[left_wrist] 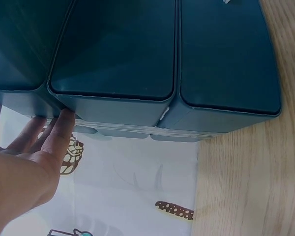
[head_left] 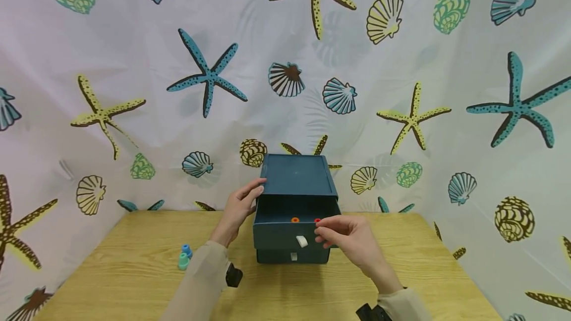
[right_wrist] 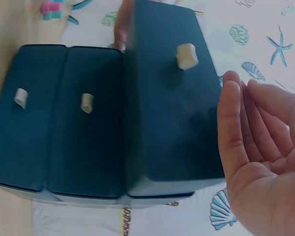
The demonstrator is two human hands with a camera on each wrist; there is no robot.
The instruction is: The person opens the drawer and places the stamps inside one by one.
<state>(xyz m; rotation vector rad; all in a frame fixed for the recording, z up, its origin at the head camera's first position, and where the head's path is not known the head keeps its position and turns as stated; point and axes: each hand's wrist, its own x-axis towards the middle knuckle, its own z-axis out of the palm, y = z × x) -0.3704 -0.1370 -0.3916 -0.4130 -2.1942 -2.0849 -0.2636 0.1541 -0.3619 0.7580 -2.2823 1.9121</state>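
Note:
A dark teal box of drawers [head_left: 296, 175] stands on the wooden table [head_left: 134, 281]. Its top drawer [head_left: 283, 236] is pulled out, and an orange piece [head_left: 295, 220] and a red piece [head_left: 317, 221] lie inside. My left hand [head_left: 250, 194] rests with straight fingers [left_wrist: 59, 130] against the box's left side near the top. My right hand [head_left: 327, 232] hovers at the drawer's front right corner, just beside the red piece, and holds nothing. In the right wrist view its fingers [right_wrist: 236, 118] are relaxed next to the drawer front [right_wrist: 172, 113], which carries a white pull tab [right_wrist: 187, 55].
Two small blue and teal pieces [head_left: 185, 257] sit on the table left of the box. The two lower drawers [right_wrist: 54, 118] are pushed in, each with a white tab. A seashell-print curtain [head_left: 285, 63] hangs behind and at both sides of the table.

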